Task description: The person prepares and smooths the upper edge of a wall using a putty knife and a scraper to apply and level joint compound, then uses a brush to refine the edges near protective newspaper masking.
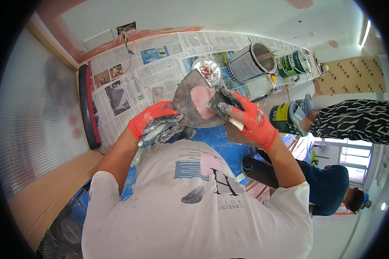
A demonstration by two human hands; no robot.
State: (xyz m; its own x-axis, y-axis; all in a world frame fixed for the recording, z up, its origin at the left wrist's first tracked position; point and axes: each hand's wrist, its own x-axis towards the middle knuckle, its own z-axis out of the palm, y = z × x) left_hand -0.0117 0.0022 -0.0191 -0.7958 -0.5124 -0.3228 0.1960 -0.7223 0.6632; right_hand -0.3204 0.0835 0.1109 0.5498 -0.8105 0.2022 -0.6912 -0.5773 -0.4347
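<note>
My left hand, in a stained orange-red and grey work glove, is closed on the near left edge of a wide grey putty plate. A smooth patch of pink putty lies on the plate. In the same kind of glove, my right hand grips a dark flat putty scraper, its blade against the plate beside the putty. The fingers cover its grip. Just beyond the plate stands a round tin with red and white smears inside.
Newspaper covers the surface ahead. A large paint can lies tilted near a green tub. Loose wires hang from a wall box. At right, a person in patterned trousers stands by a bucket; another person is farther back.
</note>
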